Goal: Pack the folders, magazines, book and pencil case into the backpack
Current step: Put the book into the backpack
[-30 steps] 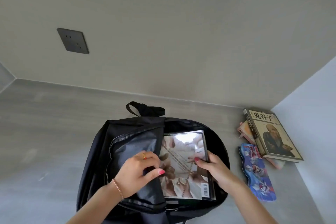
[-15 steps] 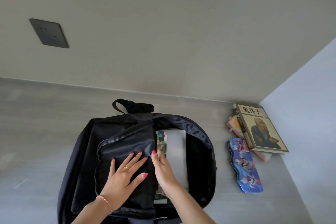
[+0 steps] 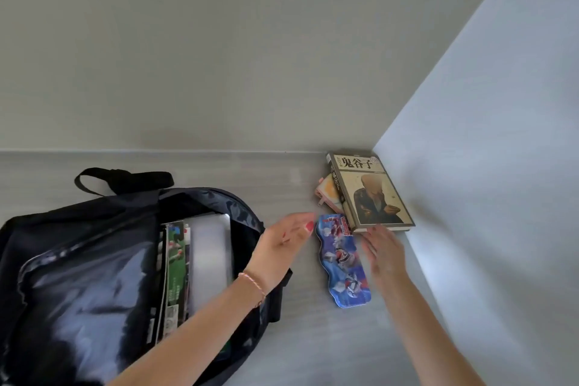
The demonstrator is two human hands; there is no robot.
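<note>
We see both hands empty, fingers spread: left hand (image 3: 286, 236) and right hand (image 3: 383, 252) flank the case (image 3: 342, 260), book (image 3: 372, 193) just beyond the right fingertips. Risk: lifting the book drags the pouch (image 3: 327, 197) beneath it. Backpack (image 3: 94, 260) lies left of the left hand.

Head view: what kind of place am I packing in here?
Probably a home or study desk set into a corner: a pale wood-grain tabletop meets plain walls, with an open backpack, a book and a pencil case on it.
</note>
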